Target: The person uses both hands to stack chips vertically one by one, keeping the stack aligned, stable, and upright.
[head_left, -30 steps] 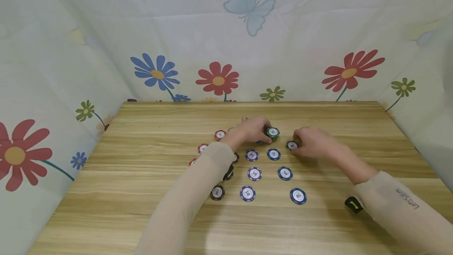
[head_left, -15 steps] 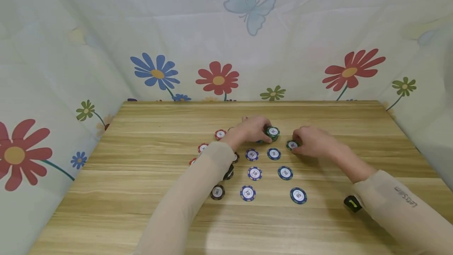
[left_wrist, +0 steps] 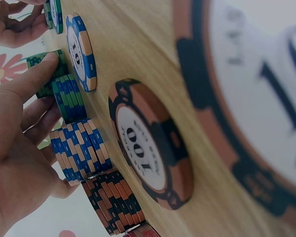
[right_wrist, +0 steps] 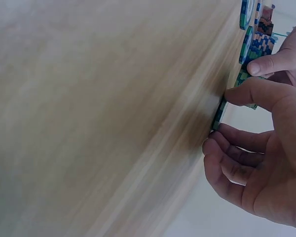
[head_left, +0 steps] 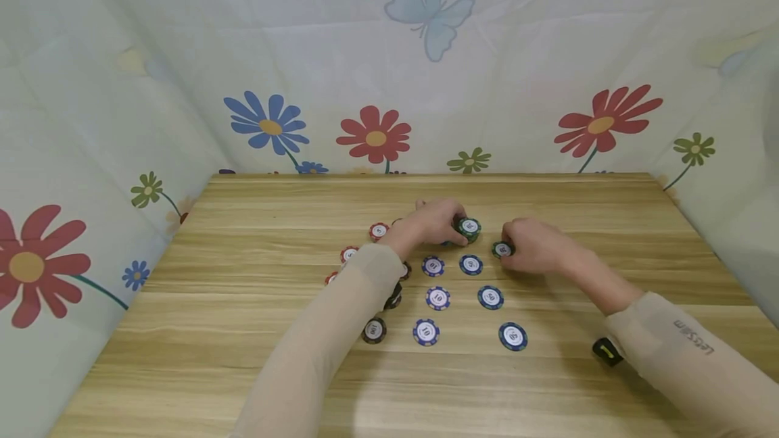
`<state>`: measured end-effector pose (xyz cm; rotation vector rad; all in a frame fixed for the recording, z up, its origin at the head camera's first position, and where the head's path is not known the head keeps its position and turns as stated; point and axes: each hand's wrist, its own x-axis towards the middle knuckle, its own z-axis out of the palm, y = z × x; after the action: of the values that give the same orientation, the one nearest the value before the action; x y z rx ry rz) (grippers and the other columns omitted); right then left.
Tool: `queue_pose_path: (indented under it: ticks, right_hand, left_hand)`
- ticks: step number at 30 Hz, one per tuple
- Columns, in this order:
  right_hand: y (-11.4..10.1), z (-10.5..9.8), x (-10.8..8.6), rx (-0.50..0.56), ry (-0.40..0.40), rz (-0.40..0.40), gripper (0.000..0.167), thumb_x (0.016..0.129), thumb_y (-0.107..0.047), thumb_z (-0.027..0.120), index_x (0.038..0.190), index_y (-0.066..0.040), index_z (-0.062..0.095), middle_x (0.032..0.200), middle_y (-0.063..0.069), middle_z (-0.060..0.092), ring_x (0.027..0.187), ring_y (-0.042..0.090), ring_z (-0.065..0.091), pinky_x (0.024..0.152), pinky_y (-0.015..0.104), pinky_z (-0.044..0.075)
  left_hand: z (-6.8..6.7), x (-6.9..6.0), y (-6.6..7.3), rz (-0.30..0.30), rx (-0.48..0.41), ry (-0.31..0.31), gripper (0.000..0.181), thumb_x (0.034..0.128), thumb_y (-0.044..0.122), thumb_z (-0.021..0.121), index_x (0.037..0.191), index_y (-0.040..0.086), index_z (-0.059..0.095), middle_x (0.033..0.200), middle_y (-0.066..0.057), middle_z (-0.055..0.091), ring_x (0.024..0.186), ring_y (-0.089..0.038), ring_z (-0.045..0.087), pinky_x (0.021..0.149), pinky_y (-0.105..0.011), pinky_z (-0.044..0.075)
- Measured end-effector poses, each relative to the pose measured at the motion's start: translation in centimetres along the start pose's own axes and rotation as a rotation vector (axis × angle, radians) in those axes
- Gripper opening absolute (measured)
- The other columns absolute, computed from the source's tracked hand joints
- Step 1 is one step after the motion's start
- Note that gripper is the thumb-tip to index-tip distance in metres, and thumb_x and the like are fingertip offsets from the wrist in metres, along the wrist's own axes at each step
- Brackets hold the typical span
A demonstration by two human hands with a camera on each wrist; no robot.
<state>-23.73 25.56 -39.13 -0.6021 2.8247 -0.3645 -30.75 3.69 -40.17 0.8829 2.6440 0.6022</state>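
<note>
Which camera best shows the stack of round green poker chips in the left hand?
The head view: it shows the top face of the stack of round green poker chips, held by the left hand. The left wrist view shows only chip edges, partly covered; the right wrist view, just slivers of edge.

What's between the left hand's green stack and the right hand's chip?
Just bare tabletop: in the head view, a strip separates the green stack from the chip.

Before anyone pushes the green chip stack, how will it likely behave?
The green chip stack may shear apart, since it's visibly layered. Its crisp, flat edges suggest stiffness. The left hand gripping it probably limits tipping.
</note>
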Motion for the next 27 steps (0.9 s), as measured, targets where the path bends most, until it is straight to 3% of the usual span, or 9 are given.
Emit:
queue_pose_path:
  ticks: [14,27]
  right_hand:
    - [-0.10,0.14,0.10,0.037,0.071,-0.008,0.025,0.085,-0.018,0.078,0.096,-0.002,0.063,0.080,0.003,0.060,0.069,0.019,0.055,0.063,0.034,0.048]
    - [-0.77,-0.05,0.56,0.083,0.143,-0.001,0.032,0.086,-0.015,0.077,0.108,0.004,0.062,0.088,0.008,0.063,0.069,0.019,0.056,0.061,0.033,0.050]
  left_hand:
    - [0.05,-0.15,-0.02,0.003,0.007,-0.002,0.037,0.0910,0.031,0.081,0.122,0.014,0.070,0.115,0.004,0.070,0.108,-0.014,0.059,0.113,-0.061,0.018]
    - [0.25,0.00,-0.16,-0.001,0.005,0.007,0.037,0.0902,0.032,0.082,0.121,0.015,0.070,0.113,0.005,0.070,0.107,-0.013,0.059,0.113,-0.062,0.018]
